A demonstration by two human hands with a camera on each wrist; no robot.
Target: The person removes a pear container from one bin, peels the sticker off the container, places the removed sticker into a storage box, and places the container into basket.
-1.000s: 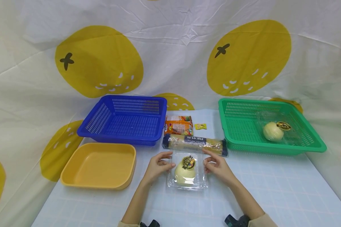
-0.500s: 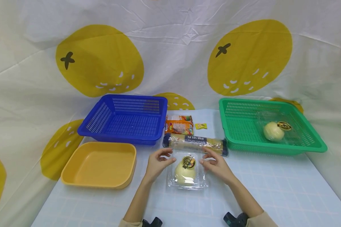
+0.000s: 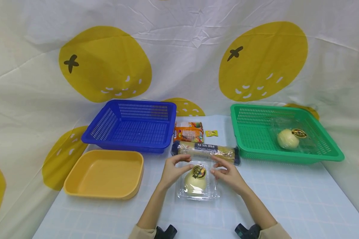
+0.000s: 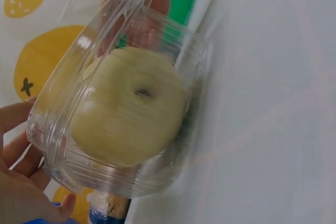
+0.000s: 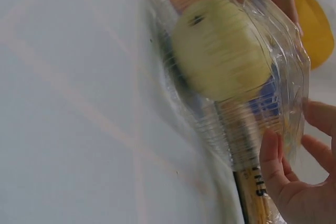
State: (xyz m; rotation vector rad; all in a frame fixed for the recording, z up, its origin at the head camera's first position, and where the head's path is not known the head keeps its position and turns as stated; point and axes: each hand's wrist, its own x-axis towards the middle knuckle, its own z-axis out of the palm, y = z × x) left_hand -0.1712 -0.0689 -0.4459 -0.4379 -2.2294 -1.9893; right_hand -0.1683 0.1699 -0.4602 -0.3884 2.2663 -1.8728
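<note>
A clear plastic clamshell box (image 3: 211, 191) lies mid-table with a pale yellow-green round fruit (image 3: 194, 184) inside and a black-and-gold label (image 3: 198, 171) on its lid. Over the box's far left corner is my left hand (image 3: 172, 171), thumb and index finger spread, fingertips right at the lid's edge in the left wrist view. My right hand (image 3: 227, 174) pinches the far right corner, its thumb overlapping the plastic in the right wrist view. Just beyond the box, a long pack of spaghetti (image 3: 224, 152) lies crosswise.
Behind the spaghetti are an orange snack packet (image 3: 189, 132) and a small yellow sachet (image 3: 211, 133). To the left stand a blue basket (image 3: 131, 144) and a yellow tray (image 3: 107, 192). A green basket (image 3: 287, 157) on the right holds a similar boxed fruit (image 3: 288, 139).
My left hand has shifted right and slightly away over the lid. The right thumb has moved inward from the box's side onto the lid. The box stays in place.
</note>
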